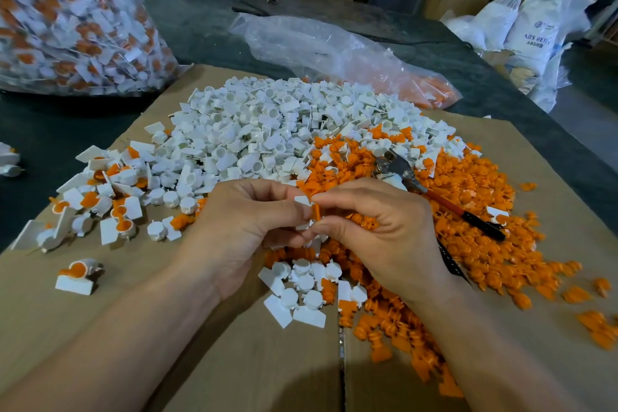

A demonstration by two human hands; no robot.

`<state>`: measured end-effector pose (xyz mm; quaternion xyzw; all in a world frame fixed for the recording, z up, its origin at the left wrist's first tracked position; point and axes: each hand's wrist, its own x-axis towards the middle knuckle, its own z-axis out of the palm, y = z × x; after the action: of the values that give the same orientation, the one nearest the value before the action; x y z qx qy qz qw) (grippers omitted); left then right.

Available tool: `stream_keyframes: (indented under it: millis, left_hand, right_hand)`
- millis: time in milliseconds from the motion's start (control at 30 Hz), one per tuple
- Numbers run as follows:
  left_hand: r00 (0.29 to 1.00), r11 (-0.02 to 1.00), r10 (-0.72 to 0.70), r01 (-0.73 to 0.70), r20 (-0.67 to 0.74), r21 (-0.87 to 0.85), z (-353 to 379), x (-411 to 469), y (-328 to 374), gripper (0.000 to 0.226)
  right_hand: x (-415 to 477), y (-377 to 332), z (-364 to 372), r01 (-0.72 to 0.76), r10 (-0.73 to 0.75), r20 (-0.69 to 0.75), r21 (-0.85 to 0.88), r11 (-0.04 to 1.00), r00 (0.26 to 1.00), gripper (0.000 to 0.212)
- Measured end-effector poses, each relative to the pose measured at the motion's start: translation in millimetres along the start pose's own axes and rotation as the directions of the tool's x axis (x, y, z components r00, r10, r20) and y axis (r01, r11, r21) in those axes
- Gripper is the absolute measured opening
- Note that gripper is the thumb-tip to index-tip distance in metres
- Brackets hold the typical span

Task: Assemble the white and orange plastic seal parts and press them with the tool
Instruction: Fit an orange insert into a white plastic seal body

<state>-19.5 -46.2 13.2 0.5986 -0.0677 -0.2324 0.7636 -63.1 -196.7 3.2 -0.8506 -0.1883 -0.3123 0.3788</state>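
Pinching a small white plastic seal body [302,200], the left hand [240,229] meets the right hand [378,231], which pinches an orange plastic insert [316,211] against it above the brown cardboard sheet [100,328]; metal orange-handled pliers [418,186] lie on the orange pile [475,251].

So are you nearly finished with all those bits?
Not nearly. Done: a small heap of joined seals and a full bag. In hand: the left hand pinches a white part, the right hand an orange part. Left: pressing with the tool, plus the big white pile and orange pile.
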Motion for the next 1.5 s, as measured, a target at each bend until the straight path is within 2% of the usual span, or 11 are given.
stream_keyframes:
  millis: [267,333,400,500,567,733,867,1033,1300,1433,1500]
  left_hand:
    - [1.000,1.000,0.003,-0.003,0.017,0.003,0,0,-2,0.005]
    - [1.000,1.000,0.009,-0.009,0.012,0.018,0,1,-2,0.014]
    - [1.000,1.000,0.016,-0.016,-0.002,0.017,0,1,-1,0.008]
    - [0.999,1.000,0.031,-0.031,-0.011,0.000,-1,0,1,0.016]
    - [0.999,0.999,0.038,-0.038,-0.007,-0.016,-1,-1,1,0.017]
    - [0.999,0.999,0.036,-0.036,0.008,-0.025,0,-1,0,0.010]
    - [1.000,1.000,0.003,-0.002,0.016,-0.027,1,0,1,0.006]
    - [0.999,0.997,-0.052,0.052,0.003,-0.050,1,3,2,0.011]
    - [0.998,0.996,-0.064,0.064,-0.003,-0.056,3,4,3,0.015]
    - [0.999,0.998,-0.048,0.048,0.006,-0.027,3,5,3,0.013]
    - [0.999,0.999,-0.033,0.034,0.007,-0.013,3,4,2,0.009]
  right_hand:
    - [1,-2,-2,0.003,-0.003,0.002,-0.002,1.000,1.000,0.024]
    - [1,-4,-2,-0.004,0.004,0.007,0.024,1.000,1.000,0.026]
    - [1,-6,-3,-0.098,0.095,0.032,0.106,0.990,0.995,0.029]
    - [2,-8,-6,-0.368,0.347,0.120,0.305,0.878,0.930,0.022]
    - [3,-8,-7,-0.456,0.419,0.179,0.351,0.818,0.890,0.018]
    - [4,-10,-6,-0.568,0.493,0.285,0.451,0.688,0.822,0.023]
    - [6,-11,-8,-0.621,0.531,0.331,0.508,0.597,0.780,0.010]
    - [7,-8,-8,-0.694,0.601,0.372,0.530,0.488,0.707,0.015]
    - [8,-7,-7,-0.702,0.619,0.369,0.539,0.465,0.693,0.012]
    - [8,-7,-8,-0.695,0.609,0.364,0.527,0.489,0.705,0.008]
    - [8,-8,-8,-0.690,0.604,0.355,0.508,0.516,0.713,0.012]
